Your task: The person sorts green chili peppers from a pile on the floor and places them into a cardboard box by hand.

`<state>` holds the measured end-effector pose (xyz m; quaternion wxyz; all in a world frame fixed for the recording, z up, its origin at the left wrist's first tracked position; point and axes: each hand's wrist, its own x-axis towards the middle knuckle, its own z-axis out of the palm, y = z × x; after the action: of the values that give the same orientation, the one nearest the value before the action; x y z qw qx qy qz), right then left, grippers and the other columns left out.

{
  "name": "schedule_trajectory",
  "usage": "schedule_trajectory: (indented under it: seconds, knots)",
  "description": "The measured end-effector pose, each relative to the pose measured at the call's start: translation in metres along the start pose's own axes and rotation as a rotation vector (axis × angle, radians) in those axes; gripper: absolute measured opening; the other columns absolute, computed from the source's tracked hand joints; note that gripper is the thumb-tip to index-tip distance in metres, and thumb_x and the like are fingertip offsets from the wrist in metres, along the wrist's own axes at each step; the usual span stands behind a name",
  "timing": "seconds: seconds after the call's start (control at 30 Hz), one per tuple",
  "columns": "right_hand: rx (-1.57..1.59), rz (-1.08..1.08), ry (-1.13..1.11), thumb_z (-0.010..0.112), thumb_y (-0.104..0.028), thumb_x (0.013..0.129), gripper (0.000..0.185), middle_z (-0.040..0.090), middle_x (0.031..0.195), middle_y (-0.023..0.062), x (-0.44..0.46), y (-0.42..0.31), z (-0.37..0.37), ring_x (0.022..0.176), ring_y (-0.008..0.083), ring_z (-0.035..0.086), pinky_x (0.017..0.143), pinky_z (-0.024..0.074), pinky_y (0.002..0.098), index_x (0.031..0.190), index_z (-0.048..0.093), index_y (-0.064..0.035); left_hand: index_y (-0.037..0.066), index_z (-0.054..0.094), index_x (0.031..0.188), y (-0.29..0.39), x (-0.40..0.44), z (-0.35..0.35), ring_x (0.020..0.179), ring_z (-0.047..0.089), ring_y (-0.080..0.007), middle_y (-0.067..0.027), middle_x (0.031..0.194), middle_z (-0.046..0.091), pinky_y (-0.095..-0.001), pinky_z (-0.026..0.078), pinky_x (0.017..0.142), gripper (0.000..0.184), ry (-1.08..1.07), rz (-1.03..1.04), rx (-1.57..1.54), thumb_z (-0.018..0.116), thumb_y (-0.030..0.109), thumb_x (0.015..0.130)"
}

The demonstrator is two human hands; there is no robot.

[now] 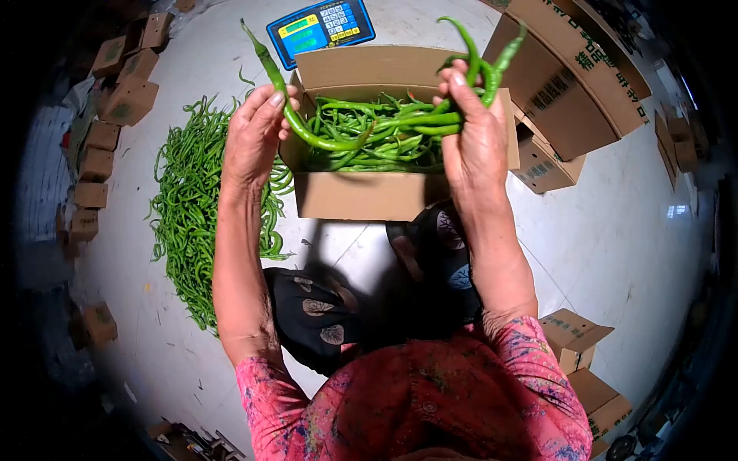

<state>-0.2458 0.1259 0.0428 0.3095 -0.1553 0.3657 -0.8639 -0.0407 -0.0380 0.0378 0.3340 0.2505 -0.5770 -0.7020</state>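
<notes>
My left hand [261, 127] pinches one long green chili pepper [319, 141], whose stem end points up and whose body curves to the right. Several green chili peppers [442, 123] are gripped in my right hand [478, 131]; some stick out above the fingers, others point left. Both hands are raised over an open cardboard box [369, 196] with its flaps spread. Inside it lie many loose green chili peppers [400, 150], partly hidden by what I hold. Left of the box, a large heap of green chili peppers [188, 223] is spread on the floor.
A digital scale display [321, 29] with a keypad stands behind the box. Large printed cartons [565, 84] lean at the right, a smaller carton [547, 161] below them. Small cardboard boxes [131, 100] line the left side. An open carton [573, 338] sits at lower right.
</notes>
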Motion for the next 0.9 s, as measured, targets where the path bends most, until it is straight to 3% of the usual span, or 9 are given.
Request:
schedule_trajectory:
  seconds: [0.07,0.2,0.37,0.47,0.5,0.57,0.63,0.8,0.9]
  knots:
    - [-0.066,-0.117,0.015,0.062,-0.008,0.091,0.03,0.062,0.099,0.0079,-0.002,-0.006,0.005,0.083,0.0116,0.059,0.073,0.0494,0.0246,0.117,0.051,0.0003,0.0,0.06,0.112,-0.008,0.003,-0.013,0.071,0.054,-0.0038,-0.0013,0.09,0.064,-0.0173,0.043,0.06,0.027,0.036,-0.009,0.015,0.061,0.02,0.093]
    - [-0.093,0.005,-0.074,0.064,-0.014,0.09,0.029,0.06,0.098,0.0089,-0.01,-0.009,0.009,0.081,0.0123,0.053,0.075,0.0447,0.0262,0.113,0.054,0.0003,0.0,0.06,0.11,-0.02,0.008,-0.019,0.067,0.054,-0.005,-0.0029,0.091,0.063,-0.0179,0.046,0.058,0.024,0.137,-0.037,0.08,0.061,0.018,0.094]
    - [-0.199,0.285,-0.431,0.062,-0.021,0.091,0.034,0.061,0.091,0.0068,-0.037,-0.009,0.025,0.077,0.0101,0.055,0.069,0.0481,0.0254,0.118,0.051,-0.0028,0.004,0.059,0.089,-0.039,0.012,-0.006,0.062,0.054,-0.0069,-0.0037,0.08,0.062,-0.0197,0.046,0.055,0.016,0.287,-0.1,0.121,0.062,0.02,0.092]
    - [-0.24,0.53,-0.7,0.061,-0.013,0.091,0.038,0.062,0.094,0.0069,-0.056,-0.016,0.038,0.079,0.0095,0.057,0.068,0.05,0.0267,0.124,0.048,-0.0009,0.006,0.058,0.088,-0.053,0.015,0.008,0.058,0.055,-0.0074,-0.0013,0.072,0.059,-0.0212,0.047,0.053,0.016,0.197,-0.142,0.235,0.061,0.021,0.093]
    - [-0.279,0.614,-0.788,0.061,-0.013,0.091,0.037,0.062,0.095,0.0061,-0.061,-0.014,0.042,0.08,0.0091,0.057,0.07,0.0494,0.0269,0.124,0.047,-0.001,0.006,0.058,0.09,-0.051,0.015,0.016,0.062,0.058,-0.008,-0.0012,0.076,0.059,-0.0213,0.05,0.055,0.016,0.206,-0.276,0.258,0.061,0.021,0.093]
    - [-0.285,0.415,-0.978,0.06,-0.014,0.092,0.034,0.061,0.094,0.0044,-0.078,0.013,0.036,0.084,0.0085,0.055,0.075,0.0472,0.0264,0.123,0.049,-0.0023,0.005,0.059,0.092,-0.064,0.016,0.025,0.065,0.06,-0.0085,-0.0016,0.081,0.06,-0.0216,0.053,0.058,0.015,0.135,-0.25,0.036,0.06,0.02,0.094]
    - [-0.285,0.383,-1.019,0.06,-0.015,0.093,0.024,0.059,0.091,0.0036,-0.086,0.016,0.039,0.086,0.0088,0.053,0.076,0.0447,0.0281,0.112,0.053,-0.0029,0.004,0.058,0.094,-0.068,0.016,0.041,0.066,0.061,-0.009,-0.0016,0.081,0.059,-0.0215,0.055,0.06,0.012,0.132,-0.287,0.009,0.06,0.017,0.094]
    - [-0.337,0.239,-1.031,0.06,-0.016,0.094,0.026,0.058,0.09,0.0036,-0.081,0.015,0.035,0.081,0.0095,0.053,0.073,0.045,0.0268,0.113,0.051,-0.001,0.004,0.059,0.099,-0.1,0.025,0.063,0.074,0.064,-0.0143,-0.0054,0.086,0.063,-0.0244,0.056,0.065,0.018,0.106,-0.374,-0.089,0.059,0.021,0.095]
    - [-0.027,0.446,-0.836,0.059,-0.016,0.095,0.031,0.057,0.09,0.0036,-0.075,0.011,0.035,0.081,0.0087,0.054,0.072,0.0467,0.0245,0.118,0.049,0.0018,0.001,0.054,0.117,-0.106,0.026,0.089,0.086,0.068,-0.0222,-0.0161,0.098,0.067,-0.0279,0.057,0.069,0.033,0.013,-0.423,-0.095,0.054,0.028,0.098]
